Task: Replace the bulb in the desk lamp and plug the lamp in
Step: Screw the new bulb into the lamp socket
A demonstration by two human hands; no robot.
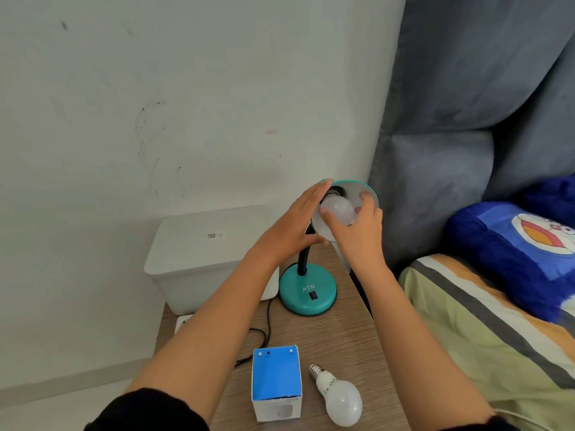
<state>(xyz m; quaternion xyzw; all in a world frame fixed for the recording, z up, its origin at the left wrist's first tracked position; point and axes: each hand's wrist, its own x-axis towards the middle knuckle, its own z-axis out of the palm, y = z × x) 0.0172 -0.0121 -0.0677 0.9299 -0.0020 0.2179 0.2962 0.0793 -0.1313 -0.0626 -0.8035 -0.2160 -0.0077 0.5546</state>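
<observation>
**A:** What are the hands doing?

**B:** Both are up at the lamp shade point(368, 189), just right of the frame's centre. The left hand point(294, 227) lies open and flat against the shade's left rim, fingers straight. The right hand point(357, 227) is curled round the frosted white bulb point(337, 208) that sits inside the shade, fingertips and thumb gripping its round glass.

**A:** And the lamp itself?

**B:** The desk lamp point(308, 293) has a glossy teal round base printed "ATN", with a small black rocker switch below the letters, and a black bent neck rising to the teal-edged, pale-lined shade. It stands on a wood-grain tabletop point(351, 346). A thin black cord point(264, 334) loops off to the left of the base.

**A:** Anything else on it?

**B:** At lower centre a second bulb point(340, 396) lies on its side, matte white, pear-shaped, its metal screw cap pointing up-left; there's handwriting on its neck, too small to read. Just left of it stands a small cardboard box point(277, 381), blue on top, white on the front, print unreadable.

**A:** Behind?

**B:** A smooth white plastic bin point(205, 259) with a small code sticker on its lid, left of the lamp. On the right, a striped bed point(482, 337) and a plush blue cartoon pillow point(513, 247).
</observation>
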